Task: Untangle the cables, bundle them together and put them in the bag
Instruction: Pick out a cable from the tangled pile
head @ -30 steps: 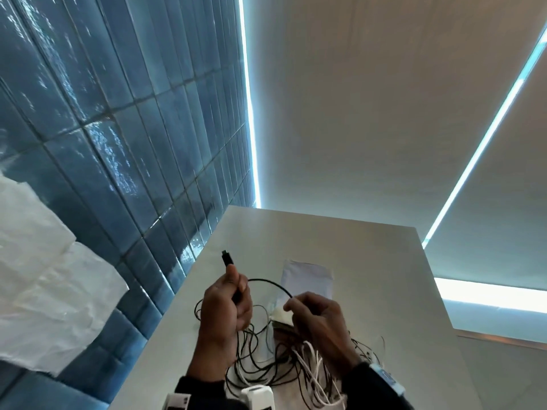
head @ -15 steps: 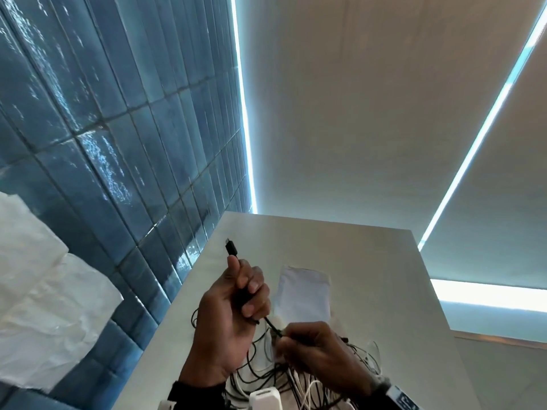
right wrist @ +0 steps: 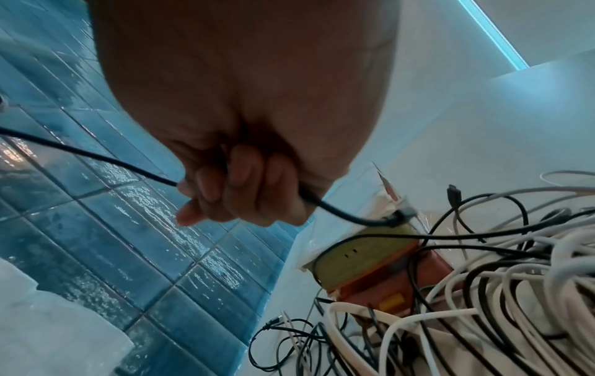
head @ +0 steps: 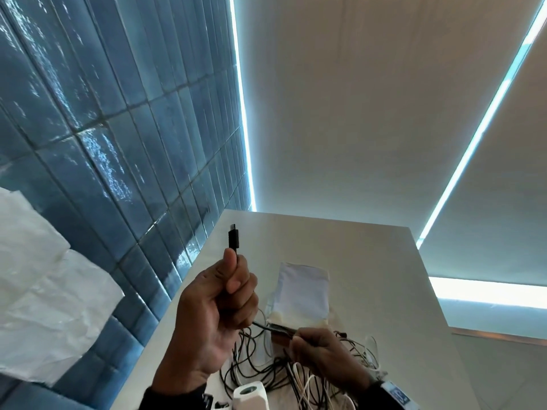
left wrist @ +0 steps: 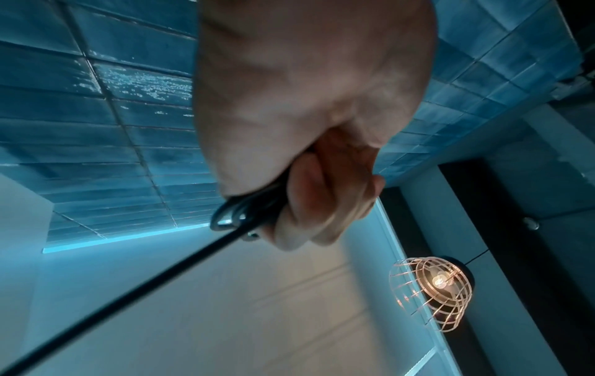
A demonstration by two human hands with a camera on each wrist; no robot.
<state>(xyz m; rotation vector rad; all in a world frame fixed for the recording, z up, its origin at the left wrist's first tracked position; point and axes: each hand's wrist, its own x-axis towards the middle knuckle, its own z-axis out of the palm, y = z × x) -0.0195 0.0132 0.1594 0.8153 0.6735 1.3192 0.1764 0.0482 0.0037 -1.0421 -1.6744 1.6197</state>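
Observation:
My left hand [head: 220, 309] is raised over the table and grips a black cable [head: 268, 326] in its curled fingers. The cable's plug [head: 233, 238] sticks up past my thumb. In the left wrist view a folded loop of the black cable [left wrist: 231, 216] shows under the left hand [left wrist: 309, 157]. My right hand [head: 318, 352] grips the same cable lower down, and it runs taut between both hands. The right wrist view shows the right hand [right wrist: 235, 188] curled round the black cable [right wrist: 96, 156]. A tangle of black and white cables [head: 281, 377] lies beneath. A clear plastic bag [head: 303, 291] lies flat behind it.
The white table [head: 370, 261] runs along a blue tiled wall [head: 118, 143] on the left. A yellow and orange box [right wrist: 370, 257] sits under the cables near the bag. A white charger block [head: 250, 396] lies at the near edge. Crumpled white paper [head: 44, 291] hangs at left.
My left hand has lifted higher with the plug end and gathered more cable into its fist. My right hand slid down the cable toward the pile, and the slack arc pulled straight.

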